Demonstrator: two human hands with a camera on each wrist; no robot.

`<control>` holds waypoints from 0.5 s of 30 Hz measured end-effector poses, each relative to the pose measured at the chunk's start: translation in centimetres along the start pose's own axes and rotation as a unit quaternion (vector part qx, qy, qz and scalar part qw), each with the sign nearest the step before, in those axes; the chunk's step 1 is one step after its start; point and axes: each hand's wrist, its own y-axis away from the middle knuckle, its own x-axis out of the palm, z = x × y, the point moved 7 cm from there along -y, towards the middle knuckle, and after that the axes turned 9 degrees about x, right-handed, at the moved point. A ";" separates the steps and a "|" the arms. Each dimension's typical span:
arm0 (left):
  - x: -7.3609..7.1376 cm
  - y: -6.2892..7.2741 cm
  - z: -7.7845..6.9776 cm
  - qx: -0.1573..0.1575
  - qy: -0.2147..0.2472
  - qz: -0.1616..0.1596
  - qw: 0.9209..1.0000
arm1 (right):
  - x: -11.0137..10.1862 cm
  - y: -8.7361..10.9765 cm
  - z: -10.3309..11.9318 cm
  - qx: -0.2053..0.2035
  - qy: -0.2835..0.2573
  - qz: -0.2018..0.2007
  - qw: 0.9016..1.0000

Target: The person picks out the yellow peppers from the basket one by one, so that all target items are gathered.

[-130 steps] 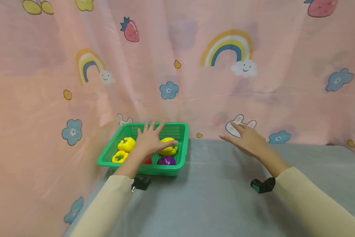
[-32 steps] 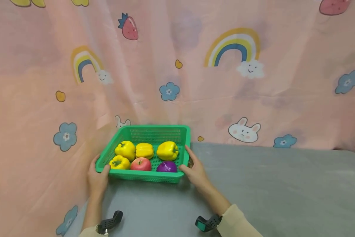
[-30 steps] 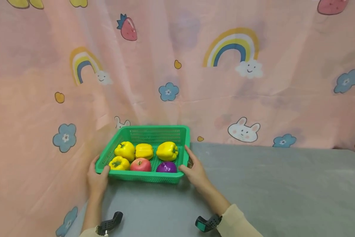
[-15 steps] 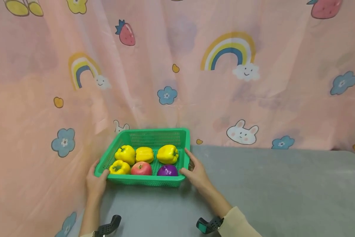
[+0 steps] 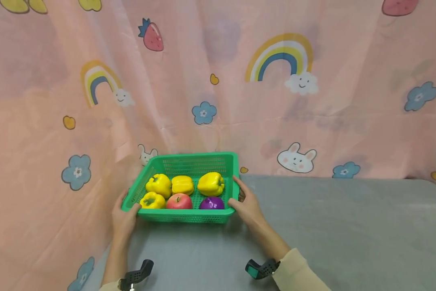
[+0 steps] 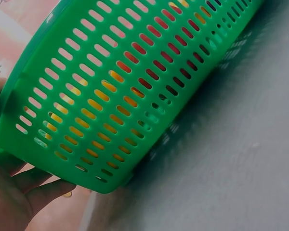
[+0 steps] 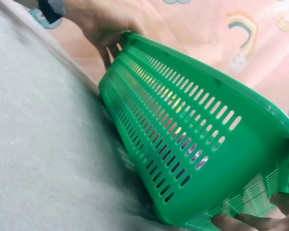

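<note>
A green slotted plastic basket (image 5: 189, 212) stands at the back left of the table. My left hand (image 5: 123, 218) grips its near left corner, thumb on the rim and fingers under the outside, as the left wrist view shows. The right hand (image 5: 249, 207) holds the right side, thumb over the rim; its fingers (image 7: 255, 222) lie along the outer wall in the right wrist view. Inside the basket are several yellow bell peppers (image 5: 159, 185), a red apple (image 5: 179, 201) and a round glossy purple vegetable (image 5: 212, 203), its lower part hidden by the front rim.
The grey-covered table (image 5: 334, 226) stretches off to the right. A pink patterned curtain (image 5: 174, 81) hangs right behind the basket and along the left side. Dark devices (image 5: 263, 269) are strapped on both wrists.
Earlier the spread left hand hovered over the basket and the right hand was apart from it. Both hands then took hold of the sides. Lately the basket has shifted slightly right with them.
</note>
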 end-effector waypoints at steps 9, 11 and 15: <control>0.9 0.1 -1.3 0.023 -0.016 0.003 1.000 | -1.8 0.2 0.6 -0.006 0.002 -0.003 1.000; 1.4 0.2 -1.9 0.026 -0.021 0.011 0.999 | -2.5 0.3 0.8 -0.009 0.004 -0.006 1.000; 2.6 0.8 -2.9 0.028 -0.013 0.027 0.999 | -4.2 0.6 1.4 -0.012 0.014 -0.017 1.000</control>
